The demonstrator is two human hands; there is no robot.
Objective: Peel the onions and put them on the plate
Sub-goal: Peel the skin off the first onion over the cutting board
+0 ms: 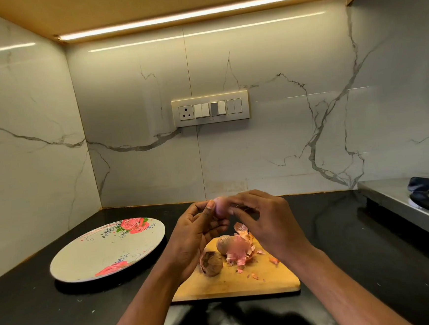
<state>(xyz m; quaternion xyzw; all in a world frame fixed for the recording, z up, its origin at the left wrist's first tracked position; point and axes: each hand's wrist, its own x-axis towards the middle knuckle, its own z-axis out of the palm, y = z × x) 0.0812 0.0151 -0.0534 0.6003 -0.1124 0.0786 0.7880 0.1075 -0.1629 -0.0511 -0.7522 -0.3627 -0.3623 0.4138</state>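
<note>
Gripping a pale onion [221, 208] between left hand [196, 237] and right hand [267, 222], fingers curled.

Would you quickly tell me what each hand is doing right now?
Left hand: holds the onion.
Right hand: fingers pinch at the same onion.

Two bare forearms enter from the bottom edge, both uncovered as far as they show, with no sleeve or cuff in view. The left hand [195, 230] and the right hand [267, 222] wear no gloves. No ring, watch, bracelet or band shows on the fingers or wrists. The nails are short and unpainted where they show.
</note>
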